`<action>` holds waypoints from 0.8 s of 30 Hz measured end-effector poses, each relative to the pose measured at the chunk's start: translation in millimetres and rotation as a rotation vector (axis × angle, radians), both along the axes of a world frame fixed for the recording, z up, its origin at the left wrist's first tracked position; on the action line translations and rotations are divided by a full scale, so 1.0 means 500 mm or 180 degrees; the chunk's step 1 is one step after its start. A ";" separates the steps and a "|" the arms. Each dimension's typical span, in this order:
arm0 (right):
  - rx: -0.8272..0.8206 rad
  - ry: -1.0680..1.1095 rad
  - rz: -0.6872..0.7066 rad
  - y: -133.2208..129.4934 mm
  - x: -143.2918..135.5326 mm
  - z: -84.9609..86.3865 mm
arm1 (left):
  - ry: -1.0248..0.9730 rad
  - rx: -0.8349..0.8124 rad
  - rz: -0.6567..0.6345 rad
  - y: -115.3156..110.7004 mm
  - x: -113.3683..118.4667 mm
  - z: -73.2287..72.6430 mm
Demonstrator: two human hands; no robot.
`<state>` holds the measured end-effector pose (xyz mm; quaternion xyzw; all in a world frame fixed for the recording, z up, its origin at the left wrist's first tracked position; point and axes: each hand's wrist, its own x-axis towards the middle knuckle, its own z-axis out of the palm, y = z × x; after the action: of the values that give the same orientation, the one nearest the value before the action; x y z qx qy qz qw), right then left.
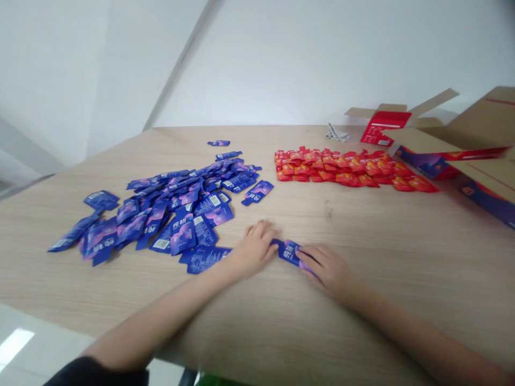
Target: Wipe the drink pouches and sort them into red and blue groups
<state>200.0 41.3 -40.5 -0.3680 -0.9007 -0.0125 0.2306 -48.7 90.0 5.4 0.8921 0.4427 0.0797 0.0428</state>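
Observation:
A blue-and-purple sachet with a narrow neck lies slanted between my two hands, low over or on the table. My right hand has its fingers over the wide end of it, with the thumb side hidden. At the neck end is my left hand, its fingers curled in and slightly blurred, the tips meeting the neck. Left of my hands spreads a loose heap of similar blue sachets. One single blue sachet lies apart, just beyond my left hand.
Red-and-orange sachets lie in overlapping rows at the back right. Beyond them are a crumpled grey-white piece and an open red box. A larger open carton stands at the right. The wooden table meets a white wall behind.

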 end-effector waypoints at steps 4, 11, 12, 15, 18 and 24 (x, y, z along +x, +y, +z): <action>0.0188 -0.0317 -0.1015 0.062 -0.027 0.001 | -0.0056 0.0267 0.0638 0.149 0.001 0.018; -0.0438 -0.0480 -0.2283 0.188 -0.135 0.030 | 0.0053 0.0234 0.1216 0.295 0.014 -0.021; -0.0485 -0.0389 -0.2375 0.205 -0.146 0.027 | 0.0058 0.0215 0.1198 0.302 0.014 -0.025; -0.0566 -0.0150 -0.2553 0.246 -0.174 0.012 | 0.0042 0.0137 0.1128 0.310 0.011 -0.031; -0.0629 0.0019 -0.2644 0.268 -0.191 -0.004 | -0.0058 0.0066 0.1147 0.308 0.002 -0.025; -0.0608 0.0904 -0.2120 0.274 -0.147 0.011 | -0.0590 -0.0089 0.1111 0.279 -0.013 0.033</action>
<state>126.3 178.2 -35.2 -0.6587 -0.6878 0.0484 0.3012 -55.3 229.5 21.8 0.7899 0.5859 0.1616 0.0813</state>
